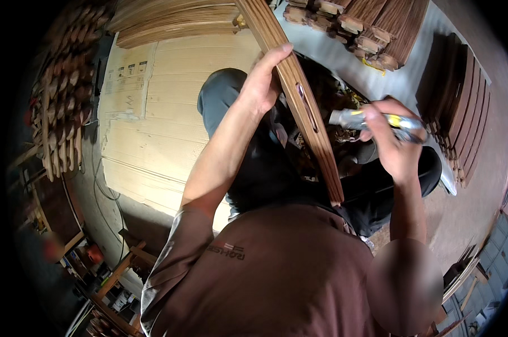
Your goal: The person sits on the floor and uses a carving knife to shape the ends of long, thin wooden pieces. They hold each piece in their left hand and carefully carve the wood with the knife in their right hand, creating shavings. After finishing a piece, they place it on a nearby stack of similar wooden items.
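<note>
Head view: my left hand clamps a slotted wooden bar, which slants left of my right hand, itself closed around a blurred grey-and-yellow tool that could scuff the bar if my left grip slackens and lets it swing.

Left of my left fingers, a flattened pale-tan cardboard sheet lies on the grey concrete floor, with long striped brown wooden slats along its far edge. Beyond my right fingers, a smooth white sheet carries stacked brown, notched wooden bars.
</note>
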Available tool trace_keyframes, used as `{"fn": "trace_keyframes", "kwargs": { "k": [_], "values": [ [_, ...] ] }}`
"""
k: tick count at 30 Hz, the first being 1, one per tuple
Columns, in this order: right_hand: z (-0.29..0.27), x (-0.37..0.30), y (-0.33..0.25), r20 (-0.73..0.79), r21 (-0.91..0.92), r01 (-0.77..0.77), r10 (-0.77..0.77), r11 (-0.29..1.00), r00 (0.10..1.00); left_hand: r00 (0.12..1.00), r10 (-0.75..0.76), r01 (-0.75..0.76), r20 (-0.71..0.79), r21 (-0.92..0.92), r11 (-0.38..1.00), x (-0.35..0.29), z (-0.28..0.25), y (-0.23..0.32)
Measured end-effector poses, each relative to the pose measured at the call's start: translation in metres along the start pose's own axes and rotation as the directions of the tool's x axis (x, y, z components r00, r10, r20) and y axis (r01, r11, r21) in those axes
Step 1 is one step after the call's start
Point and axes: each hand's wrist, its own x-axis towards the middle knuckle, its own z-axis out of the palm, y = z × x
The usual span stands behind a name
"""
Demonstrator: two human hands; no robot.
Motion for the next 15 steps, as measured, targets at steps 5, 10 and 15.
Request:
{"fn": "trace_keyframes", "kwargs": {
  "k": [5,10,15],
  "values": [
    [0.028,-0.001,0.025,-0.171,0.081,0.245,-0.229,0.966,0.958,0.999,-0.044,0.044,-0.006,0.019,0.999,-0.002,0.002,-0.006],
    [0.046,0.003,0.04,-0.157,-0.166,0.33,-0.355,0.929,0.922,1.0,-0.024,0.024,0.016,0.029,0.999,-0.003,0.004,-0.007],
    [0.054,0.006,0.038,-0.084,-0.308,0.487,-0.533,0.818,0.842,0.999,-0.026,0.024,0.028,0.04,0.999,-0.004,0.004,-0.008]
  ]
}}
